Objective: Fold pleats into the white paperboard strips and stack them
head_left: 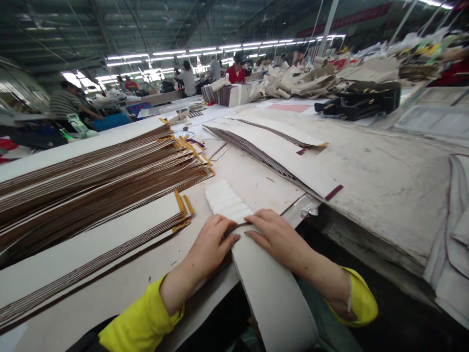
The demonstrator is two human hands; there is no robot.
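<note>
A long whitish strip (271, 288) runs from the table edge down toward my lap. Both hands grip its far end, thumbs and fingers pinching a thin dark edge. My left hand (212, 242) holds the left corner, and my right hand (280, 239) holds the right side, with a small gap between them. Just beyond my fingertips lies a short white piece (227, 199) flat on the table (252, 171); whether it joins the strip is hidden by my fingers.
Stacks of long white-topped panels (91, 244) with yellow ends fill the left. More panels (271, 151) lie ahead. A table (381, 171) with a dark gap below its edge is at right, bearing black bags (362, 100). Several people are farther back.
</note>
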